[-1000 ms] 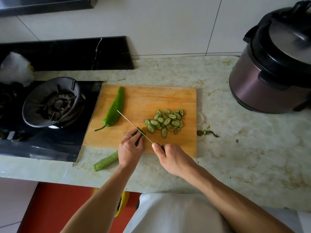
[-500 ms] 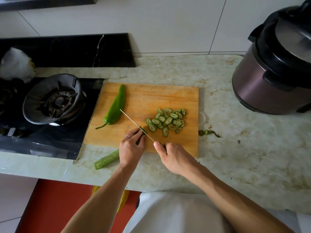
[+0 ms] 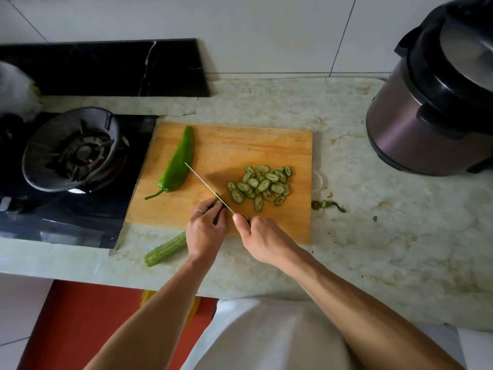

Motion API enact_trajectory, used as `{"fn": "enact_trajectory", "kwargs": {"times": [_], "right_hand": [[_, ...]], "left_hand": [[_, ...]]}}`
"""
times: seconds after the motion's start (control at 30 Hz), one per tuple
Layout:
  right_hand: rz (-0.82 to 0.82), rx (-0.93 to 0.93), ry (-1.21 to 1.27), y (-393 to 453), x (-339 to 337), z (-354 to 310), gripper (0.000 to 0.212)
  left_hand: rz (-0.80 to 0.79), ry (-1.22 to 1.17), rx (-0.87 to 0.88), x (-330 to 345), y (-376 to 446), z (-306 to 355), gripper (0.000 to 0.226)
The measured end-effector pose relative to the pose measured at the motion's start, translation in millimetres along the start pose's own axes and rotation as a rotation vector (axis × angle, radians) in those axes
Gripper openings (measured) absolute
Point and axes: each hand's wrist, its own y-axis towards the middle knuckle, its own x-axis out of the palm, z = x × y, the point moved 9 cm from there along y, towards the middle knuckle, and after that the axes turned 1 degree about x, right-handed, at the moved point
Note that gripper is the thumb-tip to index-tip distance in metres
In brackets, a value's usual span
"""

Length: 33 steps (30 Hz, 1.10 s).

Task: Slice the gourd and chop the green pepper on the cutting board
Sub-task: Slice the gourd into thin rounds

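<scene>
On the board (image 3: 240, 145), the gourd (image 3: 165, 249) is pinched by the left hand (image 3: 205, 231); the knife (image 3: 208, 186) (blade against gourd) is gripped by the right hand (image 3: 262, 240).

Dim, soft daylight; wide-angle edge distortion

Bare forearms, white top, ring (image 3: 198, 211) on left finger

Home kitchen: gas hob (image 3: 77, 153), cooker (image 3: 437, 102).
</scene>
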Motion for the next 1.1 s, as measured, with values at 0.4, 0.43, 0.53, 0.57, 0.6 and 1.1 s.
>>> {"fn": "enact_trajectory", "kwargs": {"times": [0.4,0.43,0.53,0.57,0.6,1.1], "right_hand": [[-0.031,0.004,0.045,-0.8,7.1,15.4,0.061],[-0.018,-0.001,0.040,2.3,8.5,14.6,0.064],[-0.020,-0.019,0.056,3.3,12.4,16.2,0.065],[-0.017,-0.021,0.061,1.5,11.3,18.0,0.065],[-0.015,-0.012,0.080,0.5,9.9,22.0,0.064],[0.063,-0.065,0.085,-10.6,0.4,10.7,0.056]], "left_hand": [[-0.015,0.009,0.020,1.6,3.0,-4.3,0.022],[-0.017,0.005,0.018,1.4,3.2,-5.4,0.021],[-0.016,0.003,0.021,-1.0,3.4,-4.9,0.022],[-0.010,0.006,0.025,-2.4,3.5,-4.0,0.023],[-0.005,0.013,0.026,-3.3,4.1,-3.1,0.023],[0.001,-0.025,-0.004,-4.7,2.4,-0.9,0.023]]}}
